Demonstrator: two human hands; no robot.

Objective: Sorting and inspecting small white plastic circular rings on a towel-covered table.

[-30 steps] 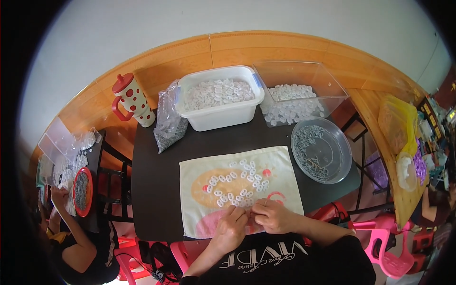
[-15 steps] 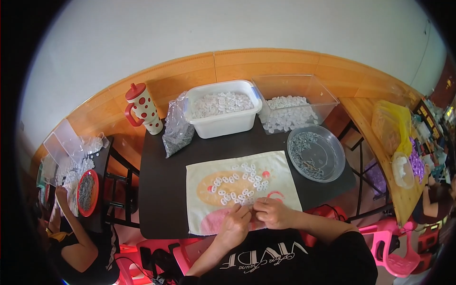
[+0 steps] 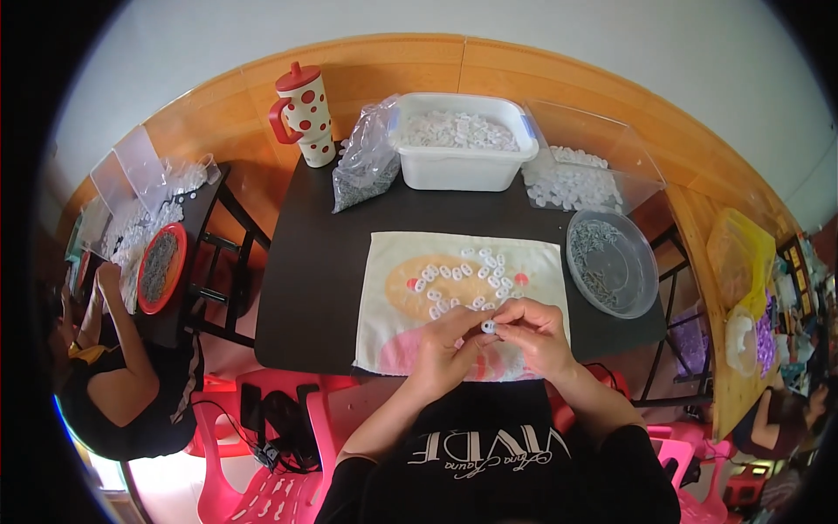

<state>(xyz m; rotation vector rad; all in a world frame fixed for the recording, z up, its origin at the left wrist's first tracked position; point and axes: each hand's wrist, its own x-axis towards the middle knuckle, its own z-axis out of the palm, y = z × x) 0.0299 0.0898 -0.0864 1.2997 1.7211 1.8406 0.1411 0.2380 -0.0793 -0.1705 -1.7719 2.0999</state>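
My left hand (image 3: pixel 449 348) and my right hand (image 3: pixel 533 334) meet over the near right part of a printed cream towel (image 3: pixel 410 250). Between their fingertips they pinch a small white plastic piece (image 3: pixel 489 327), with a dark hole showing in its end. Just beyond my fingers, several white two-holed oval pieces (image 3: pixel 497 282) lie on the towel in a rough loop. My hands partly cover the nearest of these. Whether a second small part is inside my fingers, I cannot tell.
Along the table's back stand a spotted tumbler (image 3: pixel 307 118), a plastic bag of grey bits (image 3: pixel 367 166), a white tub (image 3: pixel 461 168) and a clear bin (image 3: pixel 633 166). A round clear tray (image 3: pixel 642 279) holds grey bits at right. People sit at neighbouring tables on both sides.
My hands have lifted off the towel and turned, bringing the white piece into sight between the fingertips. The whole view has shifted, so the table sits higher and further right.
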